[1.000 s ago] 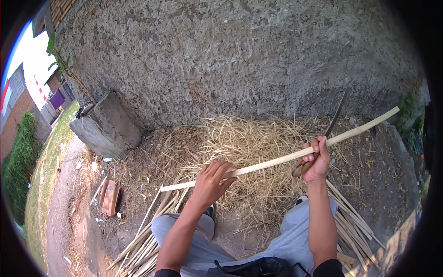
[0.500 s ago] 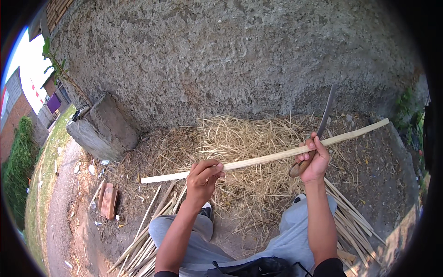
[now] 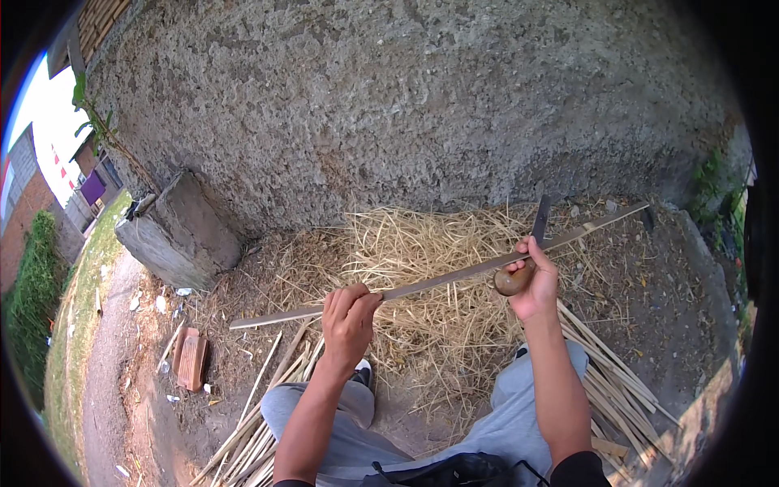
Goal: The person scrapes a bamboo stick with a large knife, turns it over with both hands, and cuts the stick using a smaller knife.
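A long bamboo strip (image 3: 442, 279) lies slantwise across both hands over the shavings, its brownish-grey side showing and its right end higher and farther off. My left hand (image 3: 347, 329) grips it near the left end, fingers closed over the top. My right hand (image 3: 535, 288) is closed round the brown wooden handle (image 3: 511, 282) of a machete and also steadies the strip between thumb and fingers. The dark machete blade (image 3: 542, 216) points away from me toward the wall, behind the strip. Part of the grip is hidden by my fingers.
A heap of pale shavings (image 3: 422, 231) lies before my feet. Cut strips (image 3: 608, 369) are stacked beside my right leg, with more strips (image 3: 251, 442) by my left. A rough wall (image 3: 406, 105) rises ahead. A concrete block (image 3: 174, 231) and a reddish-brown ridged piece (image 3: 191, 359) lie left.
The bamboo strip has been rolled over, from its pale face to its darker one, and has shifted slightly left. The machete's blade has dropped lower, and its round handle end now faces me more.
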